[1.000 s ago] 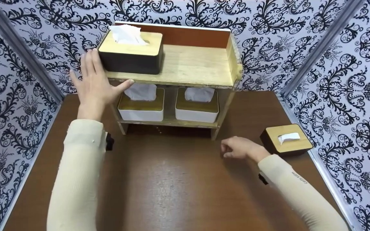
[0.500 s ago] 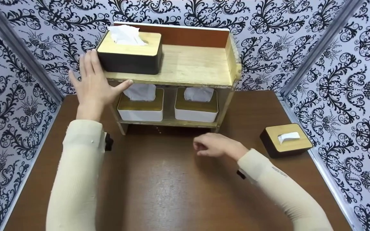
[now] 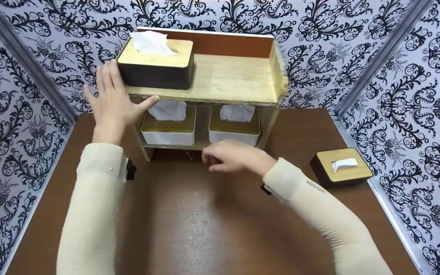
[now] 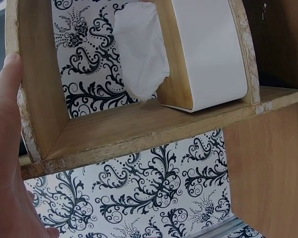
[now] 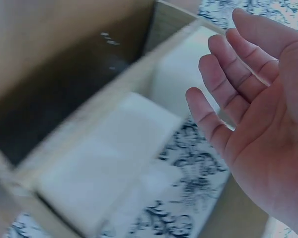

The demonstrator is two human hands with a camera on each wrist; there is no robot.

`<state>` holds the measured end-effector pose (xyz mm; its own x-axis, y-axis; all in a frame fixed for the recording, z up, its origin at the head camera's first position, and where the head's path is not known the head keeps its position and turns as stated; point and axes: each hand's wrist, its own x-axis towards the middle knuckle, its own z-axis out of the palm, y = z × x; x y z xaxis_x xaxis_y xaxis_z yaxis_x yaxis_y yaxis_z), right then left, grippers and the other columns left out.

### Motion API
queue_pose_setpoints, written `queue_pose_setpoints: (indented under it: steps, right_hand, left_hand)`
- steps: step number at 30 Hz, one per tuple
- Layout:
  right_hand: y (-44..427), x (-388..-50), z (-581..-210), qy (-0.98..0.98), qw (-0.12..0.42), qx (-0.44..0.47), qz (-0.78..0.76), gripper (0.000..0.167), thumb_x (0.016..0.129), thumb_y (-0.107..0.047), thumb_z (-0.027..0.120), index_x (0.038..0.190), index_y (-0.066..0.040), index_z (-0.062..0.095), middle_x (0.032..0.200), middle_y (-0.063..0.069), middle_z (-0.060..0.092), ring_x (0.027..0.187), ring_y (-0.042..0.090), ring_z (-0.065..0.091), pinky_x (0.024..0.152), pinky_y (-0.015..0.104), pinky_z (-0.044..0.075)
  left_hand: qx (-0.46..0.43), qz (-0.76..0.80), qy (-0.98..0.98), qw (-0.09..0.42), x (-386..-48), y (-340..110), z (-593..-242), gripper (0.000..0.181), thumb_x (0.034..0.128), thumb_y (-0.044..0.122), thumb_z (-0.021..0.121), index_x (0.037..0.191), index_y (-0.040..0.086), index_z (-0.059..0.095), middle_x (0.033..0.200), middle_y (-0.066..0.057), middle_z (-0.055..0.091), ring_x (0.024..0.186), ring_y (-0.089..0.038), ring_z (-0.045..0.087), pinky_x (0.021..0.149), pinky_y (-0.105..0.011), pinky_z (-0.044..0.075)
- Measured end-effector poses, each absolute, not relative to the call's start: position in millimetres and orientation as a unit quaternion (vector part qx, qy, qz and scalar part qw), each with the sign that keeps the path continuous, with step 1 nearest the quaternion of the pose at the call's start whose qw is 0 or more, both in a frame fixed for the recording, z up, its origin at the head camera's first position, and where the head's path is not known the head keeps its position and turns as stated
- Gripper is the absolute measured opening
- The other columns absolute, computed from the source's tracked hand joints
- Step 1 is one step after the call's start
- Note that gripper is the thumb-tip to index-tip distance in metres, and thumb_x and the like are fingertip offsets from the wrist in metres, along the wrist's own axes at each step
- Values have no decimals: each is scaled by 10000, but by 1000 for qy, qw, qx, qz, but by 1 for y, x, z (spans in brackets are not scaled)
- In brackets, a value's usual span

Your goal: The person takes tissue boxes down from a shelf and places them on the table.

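Note:
In the head view, my left hand lies at the left end of a small wooden shelf. Its straight fingers rest beside a dark tissue box with a light wooden lid, and its thumb touches the upper board's front edge. Two white tissue boxes, one left and one right, stand on the lower board. My right hand hovers before that board, partly covering the right white box's front. The right wrist view shows this hand with loosely bent fingers and nothing in them.
A smaller dark tissue box with a wooden lid sits at the right of the brown table. Patterned walls enclose the back and sides. Bare board shows on the upper shelf's right half.
My right hand has moved left and slightly away from me, from near the dark box at the right to the front of the lower board. The left hand stays in place.

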<state>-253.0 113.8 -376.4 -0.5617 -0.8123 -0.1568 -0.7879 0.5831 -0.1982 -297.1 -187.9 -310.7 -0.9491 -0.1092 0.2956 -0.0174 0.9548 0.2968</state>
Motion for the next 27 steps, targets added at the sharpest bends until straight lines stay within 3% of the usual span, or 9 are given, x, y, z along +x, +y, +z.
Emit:
queue_pose_setpoints:
  steps: [15,21,27]
  right_hand:
    - [75,-258,-286,884,-9,-467,-17,439,902,-345,683,1296,-211,543,1342,-9,541,1257,183,502,1095,420,406]
    - [71,-264,-262,903,-68,-423,5,712,873,-435,689,1487,-297,356,1604,-13,250,1487,213,230,1234,508,184]
    - [69,-278,-249,922,-86,-375,42,926,845,-555,665,1564,-352,117,1661,-13,-7,1535,282,-2,1232,551,-69]
  left_hand:
    - [30,-146,-977,152,-299,-188,-311,1346,674,887,532,1547,139,-168,1648,-107,-122,1528,-324,-73,1163,-708,-64]
    - [31,-144,-977,153,-300,-189,-311,1345,670,886,539,1548,144,-160,1648,-111,-111,1529,-325,-61,1165,-703,-63]
    - [31,-144,-977,154,-300,-189,-312,1345,670,891,529,1546,145,-166,1648,-107,-118,1529,-323,-67,1161,-709,-70]
